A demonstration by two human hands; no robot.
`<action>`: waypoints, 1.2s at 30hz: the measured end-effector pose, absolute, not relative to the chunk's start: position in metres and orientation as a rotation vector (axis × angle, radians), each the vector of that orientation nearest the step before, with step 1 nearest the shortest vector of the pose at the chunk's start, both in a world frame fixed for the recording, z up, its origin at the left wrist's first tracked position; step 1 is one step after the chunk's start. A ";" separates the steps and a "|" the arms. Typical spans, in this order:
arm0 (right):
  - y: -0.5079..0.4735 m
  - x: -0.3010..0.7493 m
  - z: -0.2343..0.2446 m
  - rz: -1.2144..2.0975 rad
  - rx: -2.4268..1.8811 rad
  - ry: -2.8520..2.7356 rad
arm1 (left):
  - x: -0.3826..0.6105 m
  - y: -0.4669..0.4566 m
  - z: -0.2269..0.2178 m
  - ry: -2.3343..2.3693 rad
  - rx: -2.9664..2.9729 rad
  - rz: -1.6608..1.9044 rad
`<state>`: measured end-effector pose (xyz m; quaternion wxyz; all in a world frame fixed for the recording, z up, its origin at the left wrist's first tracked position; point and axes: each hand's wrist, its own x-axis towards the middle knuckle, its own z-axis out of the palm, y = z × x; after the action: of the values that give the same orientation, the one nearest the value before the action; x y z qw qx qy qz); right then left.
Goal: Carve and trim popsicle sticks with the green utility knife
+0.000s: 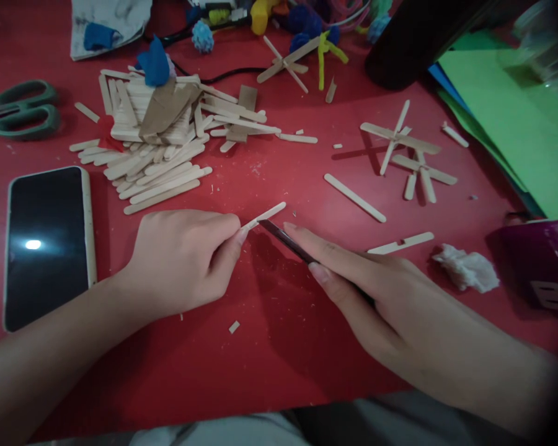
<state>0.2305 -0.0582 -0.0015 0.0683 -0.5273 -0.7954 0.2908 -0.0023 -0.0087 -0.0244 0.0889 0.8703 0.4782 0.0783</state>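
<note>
My left hand (186, 257) pinches a wooden craft stick (272, 212) between thumb and fingers, with the stick's far end pointing up and right. In my right hand (376, 291) is a dark craft knife (291, 243), its tip meeting the stick near its middle. My index finger lies along the top of the knife, and the palm hides its rear end. A notched stick (400, 244) lies just beyond my right hand, and a whole stick (354, 197) is farther back. A small wood chip (234, 326) rests on the table between my hands.
A phone (46, 241) and scissors (23, 108) lie at left, beside a stick pile (153, 148). Crossed-stick pieces (397, 137) stand at right, near crumpled tissue (465, 267), a purple box (539, 263) and green paper (516, 118). A dark cylinder (413, 43) stands behind.
</note>
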 end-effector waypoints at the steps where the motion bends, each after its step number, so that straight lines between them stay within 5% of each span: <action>1: -0.058 0.231 -0.001 0.883 -1.589 -2.398 | -0.002 -0.009 -0.024 1.422 2.591 0.229; 36: -0.058 0.233 -0.003 0.826 -1.545 -2.400 | -0.005 -0.009 -0.030 1.411 2.610 0.285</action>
<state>0.2327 -0.0578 -0.0028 0.0851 -0.5180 -0.8048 0.2770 -0.0047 -0.0092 -0.0305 0.0804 0.8727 0.4720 0.0953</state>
